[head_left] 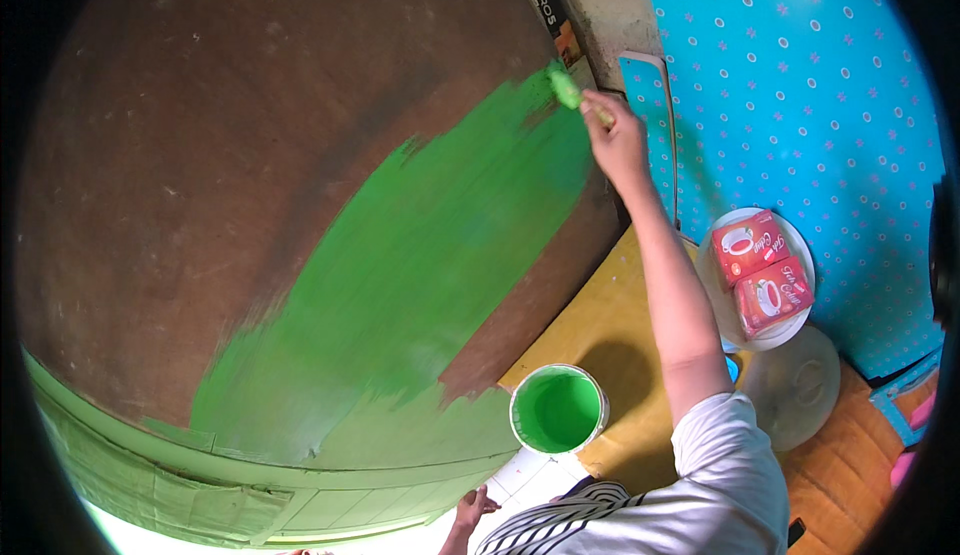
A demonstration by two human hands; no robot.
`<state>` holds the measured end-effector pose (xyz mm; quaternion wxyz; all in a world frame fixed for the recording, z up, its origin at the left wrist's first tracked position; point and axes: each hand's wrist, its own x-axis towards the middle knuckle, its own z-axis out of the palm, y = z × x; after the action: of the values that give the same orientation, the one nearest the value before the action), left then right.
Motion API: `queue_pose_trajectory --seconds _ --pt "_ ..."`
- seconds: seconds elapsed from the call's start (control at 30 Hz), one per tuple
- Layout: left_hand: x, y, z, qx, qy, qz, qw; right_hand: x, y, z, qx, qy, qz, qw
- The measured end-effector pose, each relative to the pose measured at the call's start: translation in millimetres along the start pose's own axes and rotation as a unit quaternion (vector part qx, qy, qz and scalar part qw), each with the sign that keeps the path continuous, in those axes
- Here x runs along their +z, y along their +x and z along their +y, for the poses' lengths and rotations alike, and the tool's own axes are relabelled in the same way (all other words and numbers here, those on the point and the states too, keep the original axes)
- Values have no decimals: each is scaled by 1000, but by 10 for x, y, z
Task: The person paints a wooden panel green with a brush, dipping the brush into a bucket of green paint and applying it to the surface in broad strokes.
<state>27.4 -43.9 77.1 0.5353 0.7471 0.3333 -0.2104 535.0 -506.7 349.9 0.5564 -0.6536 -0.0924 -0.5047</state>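
My right hand [617,142], closed round the handle of a paintbrush [566,89], is stretched far out. The brush's bristles are loaded with bright green paint and touch the upper right end of a green painted patch [400,245]. That patch runs diagonally across a large brown wooden panel [200,145]. Low in the view, my left hand [476,506] hangs near my body with loosely bent fingers and nothing visible in it. Between my arms and the panel stands a white-rimmed bucket [558,410] of green paint.
The bucket rests on a yellow-brown surface [600,300]. To the right, a plate [722,300] carries red boxes [765,273] beside a translucent round lid [800,385]. Blue patterned sheeting [800,95] covers the right side. Pale green panelling [370,495] borders the lower left.
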Motion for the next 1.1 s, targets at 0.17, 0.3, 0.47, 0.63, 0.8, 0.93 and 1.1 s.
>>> queue_pose_trajectory --seconds 0.17,0.3,0.47,0.63,0.8,0.93,1.1 --pt "-234 -262 -531 -72 75 40 994 -43 -484 -643 9 62 -78 995" --pt "-335 -292 -896 -95 32 77 992 -154 -250 -498 21 7 3 1000" --pt "-178 -349 -504 -60 87 45 993 -107 88 19 39 -13 23 999" --pt "54 -315 -329 -30 147 15 989 52 -387 -415 -9 43 -54 998" --pt "134 -200 -259 -13 162 -18 987 -22 -828 -927 33 169 -138 975" --pt "139 -146 -210 -20 144 -17 989 -123 -665 -706 66 132 -114 983" --pt "88 -156 -141 30 209 -37 977 -263 -130 291 95 108 -56 988"
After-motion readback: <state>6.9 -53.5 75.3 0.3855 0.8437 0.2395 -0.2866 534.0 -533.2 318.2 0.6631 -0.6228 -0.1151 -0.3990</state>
